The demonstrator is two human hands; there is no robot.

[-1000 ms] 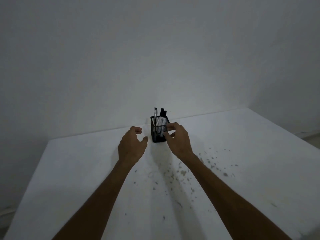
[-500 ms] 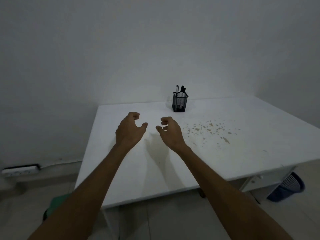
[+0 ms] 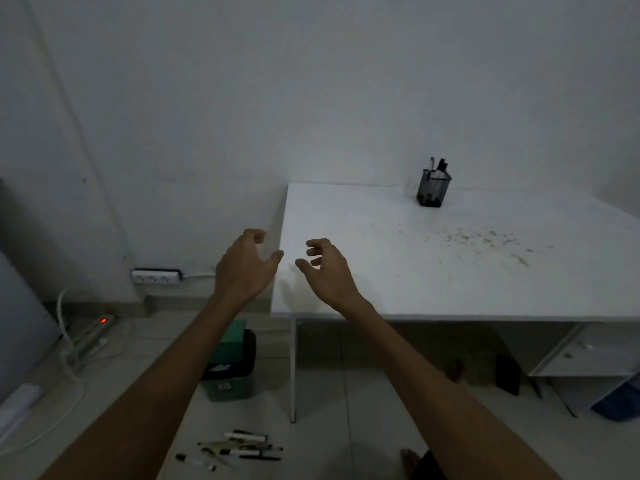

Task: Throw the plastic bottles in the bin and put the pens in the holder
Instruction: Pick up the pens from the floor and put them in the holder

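Note:
A black mesh pen holder (image 3: 434, 187) with a few pens standing in it sits at the back of the white table (image 3: 450, 271). My left hand (image 3: 246, 268) hovers just past the table's left edge, fingers loosely curled, holding nothing. My right hand (image 3: 325, 271) hovers over the table's front left corner, also loosely curled and empty. On the floor below lies a cluster of several pens and markers (image 3: 239, 448). A green bin with a black liner (image 3: 232, 368) stands on the floor left of the table leg, partly behind my left forearm.
A wall socket strip (image 3: 156, 276) and a floor power strip with a red light (image 3: 95, 329) with white cables lie at the left. A blue basket (image 3: 620, 400) and a white shelf (image 3: 588, 351) sit under the table's right side. Brown specks mark the tabletop.
The view has pulled back and swung left, so the holder is now far off at the right. Both hands have drawn away from it to the table's left corner; floor, bin and pens came into sight.

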